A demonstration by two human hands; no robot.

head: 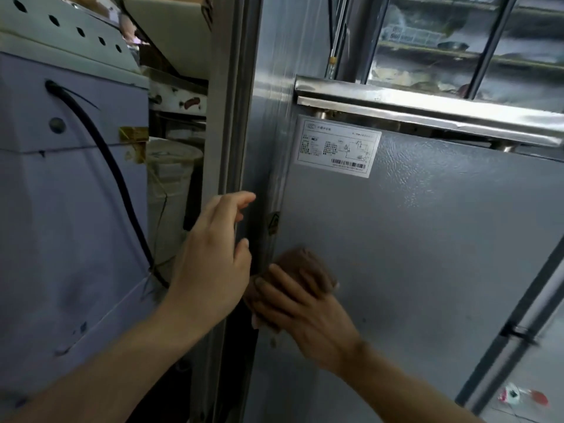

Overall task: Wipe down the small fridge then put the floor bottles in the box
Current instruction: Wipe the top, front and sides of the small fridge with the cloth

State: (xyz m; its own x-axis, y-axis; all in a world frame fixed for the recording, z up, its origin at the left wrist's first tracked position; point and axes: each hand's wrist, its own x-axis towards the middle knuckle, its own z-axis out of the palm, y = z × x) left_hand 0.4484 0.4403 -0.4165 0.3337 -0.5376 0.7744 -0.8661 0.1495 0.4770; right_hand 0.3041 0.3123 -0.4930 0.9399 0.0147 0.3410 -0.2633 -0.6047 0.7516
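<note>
Fridge side panel (427,254): grey, pebbled finish, fills most of frame, upright. Steel rail (427,108) runs across its top edge, w/ glass display shelving above. White appliance (70,209) stands left of fridge, narrow gap between; black cable (113,172) exits its upper face and drops down the front.

Left hand (213,264): at the fridge's left corner edge, fingers loosely spread and half curled, index tip touching the dark vertical corner strip (241,148). Holds nothing; cannot tell whether palm bears on the edge.

Right hand (305,309): flat, fingers extended, pressing a brown cloth (305,261) against lower left part of panel, just beside the corner. Cloth bunched, shows above and left of fingers; hand and cloth motion-blurred.

Rating label (338,146): white, w/ wiring diagram and barcode, stuck at panel's upper left, below rail. Text too small to read.

Small warning sticker (273,222) on corner strip, between label and cloth.

Floor, lower right: red-white litter (518,395), blurred. Bottles and box not in view.
</note>
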